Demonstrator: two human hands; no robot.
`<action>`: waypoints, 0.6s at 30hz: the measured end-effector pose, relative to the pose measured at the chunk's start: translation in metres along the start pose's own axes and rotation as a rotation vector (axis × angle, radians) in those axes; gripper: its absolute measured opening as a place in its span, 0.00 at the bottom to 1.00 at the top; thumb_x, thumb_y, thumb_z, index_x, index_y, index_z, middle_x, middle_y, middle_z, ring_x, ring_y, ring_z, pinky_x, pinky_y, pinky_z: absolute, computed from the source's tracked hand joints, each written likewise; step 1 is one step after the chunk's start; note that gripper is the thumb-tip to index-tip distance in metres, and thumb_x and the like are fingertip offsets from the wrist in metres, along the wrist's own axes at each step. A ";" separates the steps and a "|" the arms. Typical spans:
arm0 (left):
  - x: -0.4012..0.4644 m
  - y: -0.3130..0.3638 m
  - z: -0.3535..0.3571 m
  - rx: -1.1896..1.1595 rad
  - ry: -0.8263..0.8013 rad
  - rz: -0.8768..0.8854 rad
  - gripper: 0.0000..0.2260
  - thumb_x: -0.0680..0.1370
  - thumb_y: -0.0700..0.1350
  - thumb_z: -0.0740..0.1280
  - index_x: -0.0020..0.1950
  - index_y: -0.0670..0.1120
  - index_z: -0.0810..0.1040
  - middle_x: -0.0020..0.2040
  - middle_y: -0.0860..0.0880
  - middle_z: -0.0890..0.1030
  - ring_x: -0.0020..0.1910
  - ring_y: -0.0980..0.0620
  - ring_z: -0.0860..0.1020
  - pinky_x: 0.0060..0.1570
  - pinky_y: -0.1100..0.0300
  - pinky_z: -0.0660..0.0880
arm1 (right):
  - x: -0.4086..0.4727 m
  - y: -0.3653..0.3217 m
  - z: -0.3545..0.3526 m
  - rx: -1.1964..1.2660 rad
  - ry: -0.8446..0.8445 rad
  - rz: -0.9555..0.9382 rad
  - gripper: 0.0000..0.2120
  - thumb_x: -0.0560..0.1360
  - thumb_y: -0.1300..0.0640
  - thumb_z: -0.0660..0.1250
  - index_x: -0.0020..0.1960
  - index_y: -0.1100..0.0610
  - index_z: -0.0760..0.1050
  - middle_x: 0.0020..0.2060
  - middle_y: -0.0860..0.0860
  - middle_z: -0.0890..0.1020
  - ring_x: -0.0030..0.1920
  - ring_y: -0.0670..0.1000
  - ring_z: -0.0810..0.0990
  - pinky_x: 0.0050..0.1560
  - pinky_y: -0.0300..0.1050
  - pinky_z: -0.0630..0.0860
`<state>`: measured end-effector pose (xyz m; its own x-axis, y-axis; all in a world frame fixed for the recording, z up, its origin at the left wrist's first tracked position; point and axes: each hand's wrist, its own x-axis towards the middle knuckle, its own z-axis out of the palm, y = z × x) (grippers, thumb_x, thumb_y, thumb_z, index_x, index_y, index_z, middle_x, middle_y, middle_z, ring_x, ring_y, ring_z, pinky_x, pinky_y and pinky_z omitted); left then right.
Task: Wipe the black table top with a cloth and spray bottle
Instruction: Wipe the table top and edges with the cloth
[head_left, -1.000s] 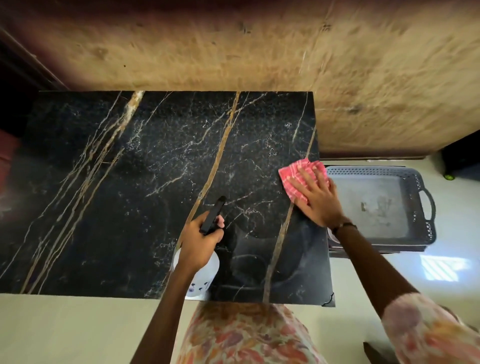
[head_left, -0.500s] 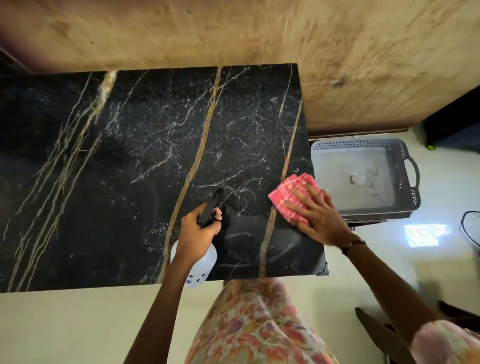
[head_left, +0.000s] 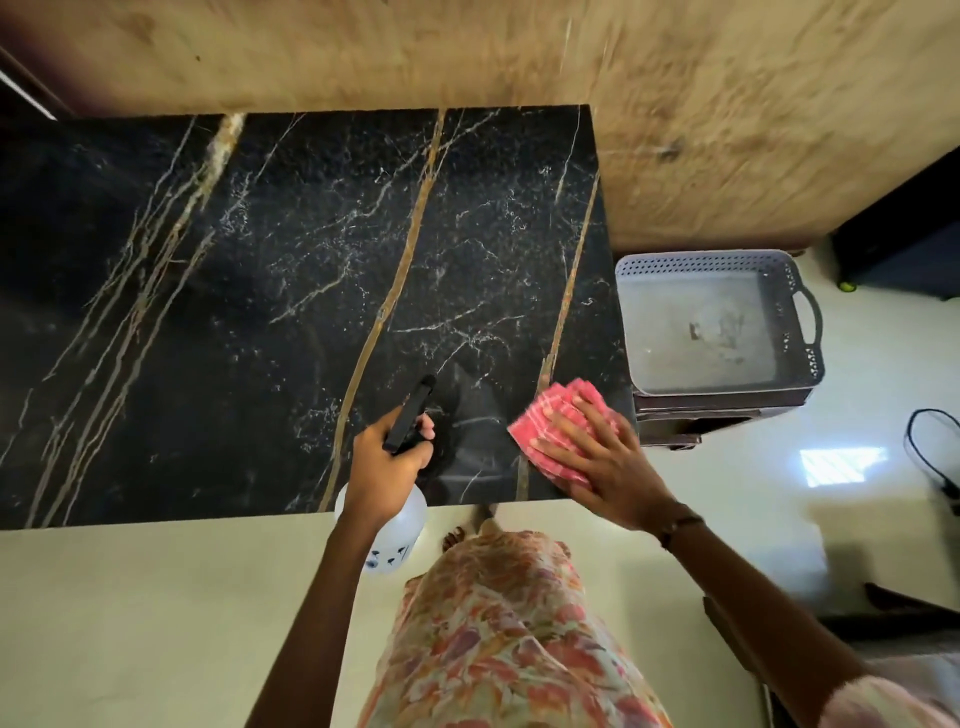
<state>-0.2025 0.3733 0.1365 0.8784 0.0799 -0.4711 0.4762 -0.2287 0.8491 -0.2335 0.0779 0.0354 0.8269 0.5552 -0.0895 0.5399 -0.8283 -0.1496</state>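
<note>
The black marble table top with gold and white veins fills the left and middle of the view. My right hand lies flat on a folded pink cloth, pressing it onto the table near the front right corner. My left hand grips a white spray bottle by its black trigger head, held over the front edge of the table. A wet smear shows on the surface between the two hands.
A grey perforated tray with handles rests on a dark stool right of the table. A brown textured wall runs behind. Pale floor tiles lie in front. A black cable curls at far right.
My right hand has dragged the pink cloth from the right edge toward me, down to the front right corner. My left hand holds the bottle in roughly the same place.
</note>
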 end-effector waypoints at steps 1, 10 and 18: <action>-0.005 -0.003 -0.002 -0.004 0.001 -0.005 0.10 0.72 0.27 0.62 0.42 0.40 0.78 0.24 0.57 0.75 0.22 0.59 0.71 0.24 0.72 0.65 | -0.018 0.008 -0.001 -0.021 0.001 -0.007 0.26 0.79 0.41 0.53 0.75 0.41 0.55 0.76 0.52 0.59 0.76 0.61 0.51 0.72 0.65 0.55; -0.046 -0.026 -0.017 -0.011 0.062 -0.016 0.07 0.72 0.28 0.63 0.45 0.37 0.78 0.29 0.53 0.74 0.26 0.54 0.69 0.27 0.69 0.66 | 0.080 -0.004 -0.017 0.136 0.011 0.430 0.29 0.77 0.37 0.52 0.76 0.40 0.51 0.78 0.49 0.50 0.77 0.60 0.44 0.69 0.69 0.47; -0.076 -0.043 -0.028 -0.047 0.108 -0.002 0.07 0.70 0.28 0.64 0.44 0.36 0.78 0.31 0.44 0.73 0.24 0.54 0.65 0.25 0.64 0.65 | 0.131 -0.129 0.008 0.060 -0.057 0.013 0.26 0.77 0.39 0.49 0.74 0.41 0.59 0.76 0.52 0.60 0.75 0.64 0.53 0.69 0.73 0.53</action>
<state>-0.2883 0.4047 0.1424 0.8755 0.1854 -0.4463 0.4770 -0.1832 0.8596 -0.1961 0.2579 0.0354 0.8228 0.5489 -0.1473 0.5171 -0.8306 -0.2068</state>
